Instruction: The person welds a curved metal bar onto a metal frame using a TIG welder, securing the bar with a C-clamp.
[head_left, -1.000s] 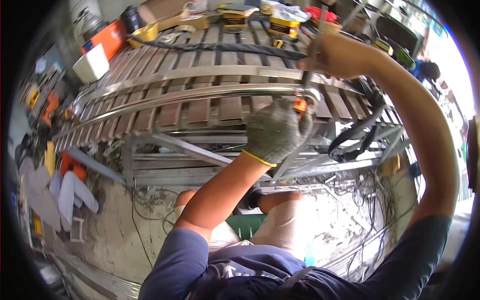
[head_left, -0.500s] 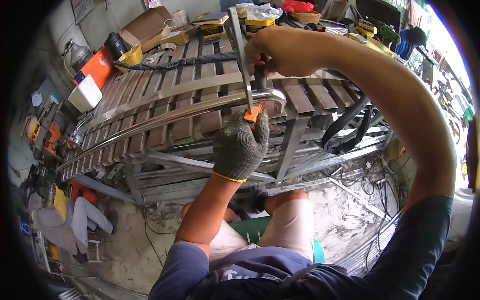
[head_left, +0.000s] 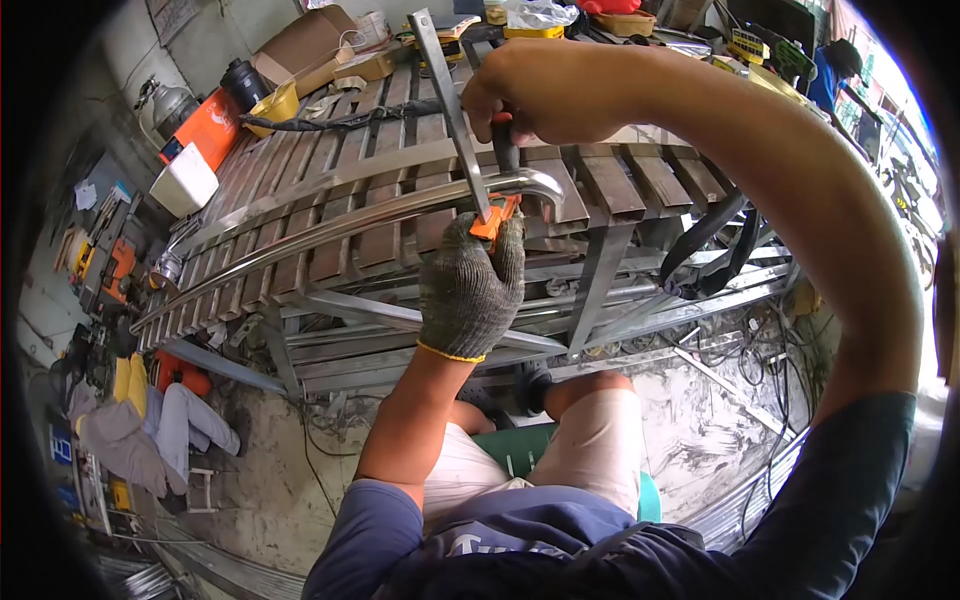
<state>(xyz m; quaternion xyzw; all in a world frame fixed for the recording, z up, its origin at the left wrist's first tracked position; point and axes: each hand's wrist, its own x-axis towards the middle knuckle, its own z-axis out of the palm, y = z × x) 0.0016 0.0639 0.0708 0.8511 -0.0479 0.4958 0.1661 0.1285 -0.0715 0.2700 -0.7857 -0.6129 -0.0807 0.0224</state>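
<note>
A grey knit glove with a yellow cuff covers my left hand (head_left: 470, 285), whose fingers are wrapped round the orange part of a clamp (head_left: 492, 222). The clamp's flat metal bar (head_left: 448, 100) rises from there, tilted to the left. My right hand (head_left: 535, 95) is bare and closed round the clamp's dark handle (head_left: 506, 145) with its red end. Just below that handle, the bent end of a shiny metal tube (head_left: 340, 235) lies against the slatted metal table (head_left: 600, 185). The clamp's jaws are partly hidden by the glove.
A yellow bowl (head_left: 275, 108), a white container (head_left: 185, 181) and a cardboard box (head_left: 305, 45) stand at the back left. Black straps (head_left: 705, 240) hang off the table's right side. One person (head_left: 150, 425) is at the lower left, another (head_left: 832, 75) at the upper right.
Both hands and the clamp have shifted slightly left in view. The clamp's bar leans further left. The surroundings have also shifted as the camera moved.
</note>
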